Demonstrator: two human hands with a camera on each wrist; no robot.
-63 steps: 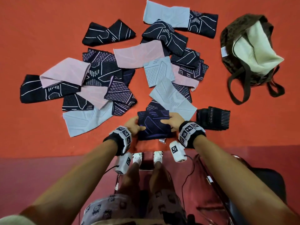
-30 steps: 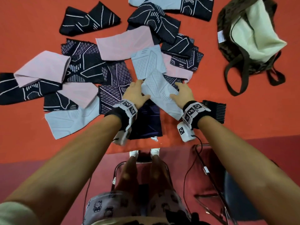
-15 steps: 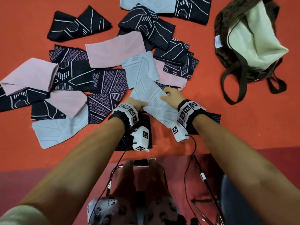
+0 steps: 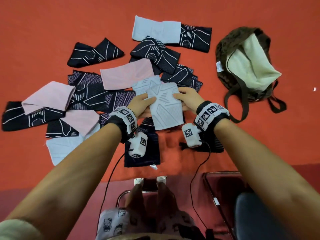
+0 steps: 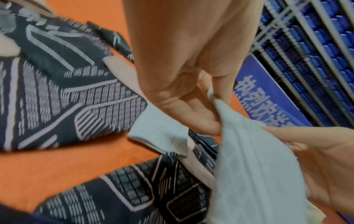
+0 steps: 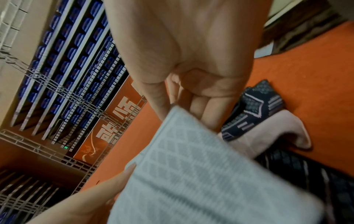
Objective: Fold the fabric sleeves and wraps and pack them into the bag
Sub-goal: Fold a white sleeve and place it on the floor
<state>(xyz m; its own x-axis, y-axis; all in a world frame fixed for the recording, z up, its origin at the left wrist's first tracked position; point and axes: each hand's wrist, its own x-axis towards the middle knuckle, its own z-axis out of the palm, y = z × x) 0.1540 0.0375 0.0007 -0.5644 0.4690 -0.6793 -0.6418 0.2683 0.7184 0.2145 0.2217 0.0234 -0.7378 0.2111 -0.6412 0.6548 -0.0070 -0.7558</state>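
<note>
A light grey patterned sleeve [image 4: 164, 108] hangs lifted above the pile. My left hand [image 4: 141, 105] pinches its left edge and my right hand [image 4: 186, 97] pinches its right edge. In the left wrist view the left hand [image 5: 201, 115] has the grey sleeve [image 5: 252, 174] between thumb and fingers; in the right wrist view the right hand [image 6: 184, 106] grips the grey sleeve [image 6: 201, 174] at its top. A folded dark navy sleeve [image 4: 150, 153] lies on the orange cloth near me. The brown bag [image 4: 225, 54] with cream lining lies open at the right.
Several dark patterned, pink [image 4: 126, 75] and grey sleeves are scattered over the orange cloth [image 4: 43, 32]. A black ribbed wrap [image 4: 213, 144] lies under my right wrist. The table's front edge, chair frames [image 4: 211, 184] and my legs are below.
My hands left the folded navy sleeve, reached into the pile and took the grey sleeve by both edges. It is now lifted and turned upright between them.
</note>
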